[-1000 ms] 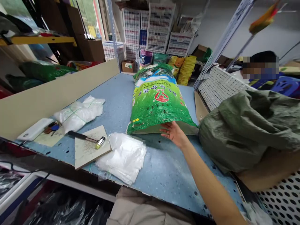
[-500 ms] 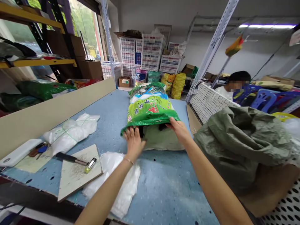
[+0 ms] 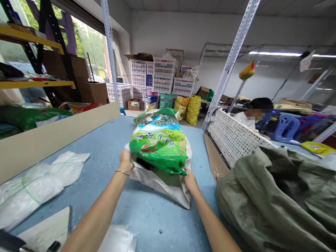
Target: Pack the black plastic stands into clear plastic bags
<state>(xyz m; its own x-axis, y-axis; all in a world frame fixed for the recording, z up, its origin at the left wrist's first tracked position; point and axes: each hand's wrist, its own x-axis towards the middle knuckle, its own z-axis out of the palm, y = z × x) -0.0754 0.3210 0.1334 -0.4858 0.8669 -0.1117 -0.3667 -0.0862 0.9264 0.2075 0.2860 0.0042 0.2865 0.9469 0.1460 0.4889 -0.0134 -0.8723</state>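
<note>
A big green printed sack lies lengthwise on the blue table, its open white-lined mouth turned toward me. My left hand is closed on the left edge of the mouth. At the right edge my right hand is closed on the rim. The mouth is raised off the table and folded back, showing the pale lining and something dark inside.
A bulky olive-green sack lies at the right. Tied bundles of clear plastic bags sit at the left beside a beige board wall. A perforated white panel borders the right side, with a seated person behind it. White crates are stacked at the back.
My left hand came in and both hands took hold of the sack's mouth. They have lifted it off the table and rolled the rim back. My view has tilted upward.
</note>
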